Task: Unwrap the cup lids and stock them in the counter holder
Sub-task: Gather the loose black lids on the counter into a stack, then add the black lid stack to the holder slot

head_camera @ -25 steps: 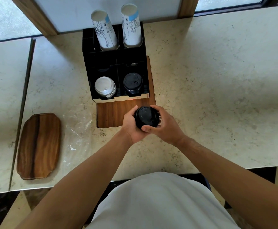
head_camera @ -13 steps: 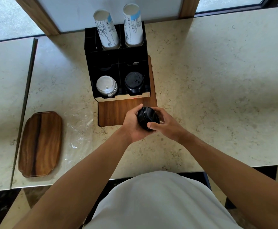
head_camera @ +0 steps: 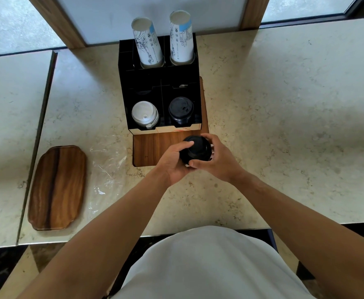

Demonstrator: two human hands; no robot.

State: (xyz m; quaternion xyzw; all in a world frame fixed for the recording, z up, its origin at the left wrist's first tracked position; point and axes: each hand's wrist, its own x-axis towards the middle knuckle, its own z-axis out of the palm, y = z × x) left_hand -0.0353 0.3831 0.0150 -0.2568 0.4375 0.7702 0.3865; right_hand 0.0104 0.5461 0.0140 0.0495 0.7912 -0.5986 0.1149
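Observation:
I hold a stack of black cup lids (head_camera: 197,148) between both hands, just in front of the black counter holder (head_camera: 142,83). My left hand (head_camera: 172,161) cups it from the left and below, while my right hand (head_camera: 216,161) grips it from the right. The holder's front left slot carries white lids (head_camera: 144,114), and its front right slot carries black lids (head_camera: 181,110). Two stacks of paper cups (head_camera: 147,43) stand in its rear slots. An empty clear plastic wrapper (head_camera: 107,167) lies on the counter to the left.
The holder stands on a wooden board (head_camera: 153,147) on the marble counter (head_camera: 284,126). A wooden tray (head_camera: 56,187) lies at the left, beside the wrapper. A seam separates a second counter slab at far left. A window runs along the back.
Both hands have carried the black lid stack a little forward, toward the holder's front edge. The stack has tilted slightly in my grip.

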